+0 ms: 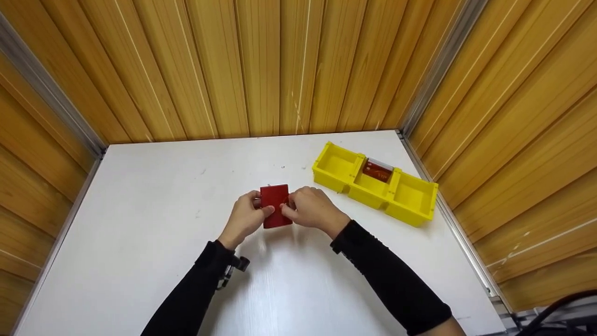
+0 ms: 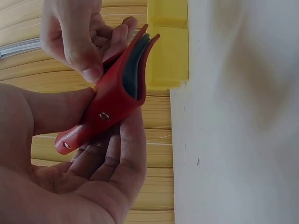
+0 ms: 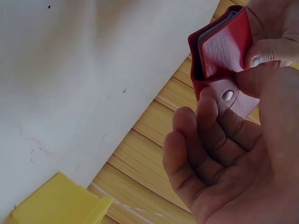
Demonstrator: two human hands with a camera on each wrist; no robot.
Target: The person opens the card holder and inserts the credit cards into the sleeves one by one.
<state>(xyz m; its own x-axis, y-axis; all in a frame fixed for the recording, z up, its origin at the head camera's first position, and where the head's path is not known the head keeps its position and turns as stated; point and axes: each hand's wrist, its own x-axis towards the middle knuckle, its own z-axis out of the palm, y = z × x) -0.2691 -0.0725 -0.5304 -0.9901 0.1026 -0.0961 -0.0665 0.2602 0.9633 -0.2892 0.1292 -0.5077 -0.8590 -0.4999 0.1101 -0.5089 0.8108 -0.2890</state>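
A small red card wallet (image 1: 277, 205) is held up above the white table, between both hands. My left hand (image 1: 243, 215) grips its left side, thumb on the near face and fingers behind, as the left wrist view shows. Grey inner sleeves (image 2: 132, 70) show between the wallet's covers, and metal rivets dot its spine. On the wallet's right side, my right hand (image 1: 315, 207) pinches a short strap (image 3: 223, 88) with a round metal snap. The right wrist view has that thumb against the strap; whether the snap is fastened cannot be told.
A yellow three-compartment tray (image 1: 366, 198) stands at the table's back right, turned at an angle. In its middle compartment leans a dark red card (image 1: 377, 171) with pale lettering. Wood-patterned panels (image 1: 261, 70) enclose the white table (image 1: 154, 200) at the back and sides.
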